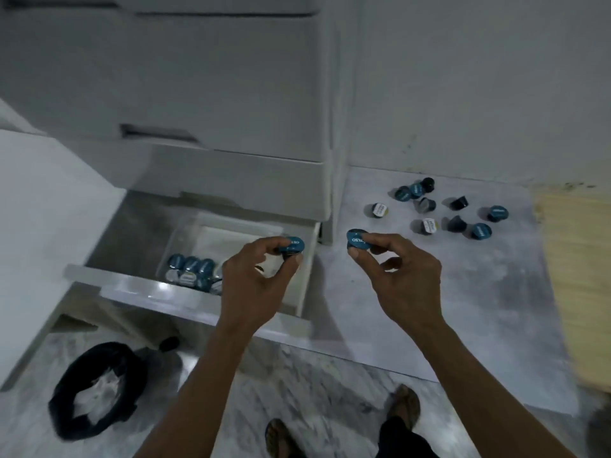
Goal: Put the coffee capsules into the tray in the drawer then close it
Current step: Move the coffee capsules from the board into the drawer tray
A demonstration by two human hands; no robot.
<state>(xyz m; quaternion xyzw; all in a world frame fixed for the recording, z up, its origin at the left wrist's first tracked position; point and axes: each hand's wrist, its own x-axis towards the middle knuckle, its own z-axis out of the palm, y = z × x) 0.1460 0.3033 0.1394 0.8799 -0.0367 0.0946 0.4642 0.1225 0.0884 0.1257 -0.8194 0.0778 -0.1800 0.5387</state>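
At centre frame, the left hand [261,262] is pinching a blue-lidded capsule [292,245] over the open drawer [185,289], just right of the clear tray [198,236] where several capsules [191,267] are already lying. Slightly right of centre, the right hand [396,259] is gripping another blue capsule [357,240] above the counter [429,292]. About a dozen loose capsules [446,209] are waiting at centre right. Releasing from where the left hand is hovering would likely be dropping its capsule beside the tray, onto the drawer floor.
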